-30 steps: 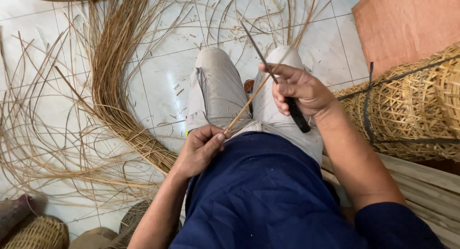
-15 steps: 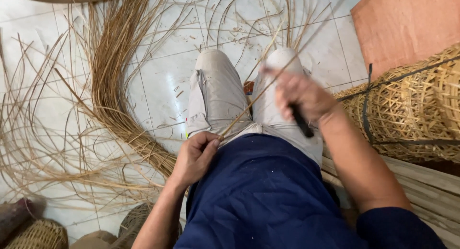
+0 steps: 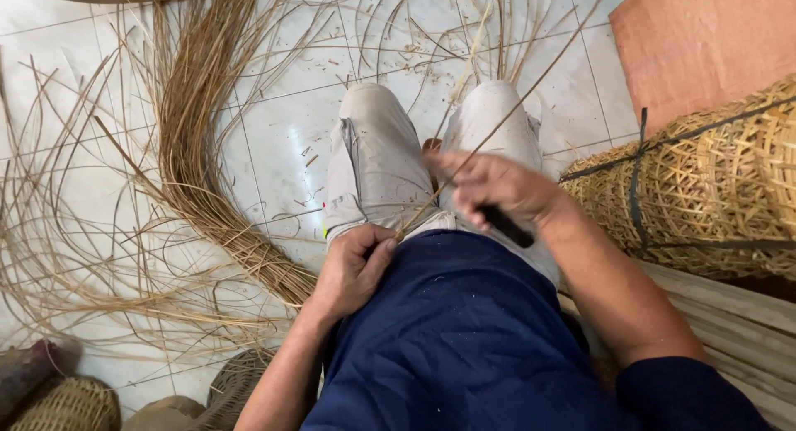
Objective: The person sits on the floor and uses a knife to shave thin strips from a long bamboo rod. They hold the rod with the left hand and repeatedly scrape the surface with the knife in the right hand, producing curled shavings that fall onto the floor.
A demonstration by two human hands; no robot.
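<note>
Your left hand (image 3: 352,269) pinches the lower end of a thin strip (image 3: 497,124) at your lap, while your right hand (image 3: 489,186) (slightly blurred) grips a dark-handled knife (image 3: 506,226) against that strip, which slants up over your knees above the tiled floor (image 3: 282,141).

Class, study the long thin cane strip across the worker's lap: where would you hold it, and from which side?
Pinch the cane strip near its lower end, beside the left hand, coming from above. There it is thin and flat, taut, and clear of the right hand gripping the dark-handled tool.
</note>
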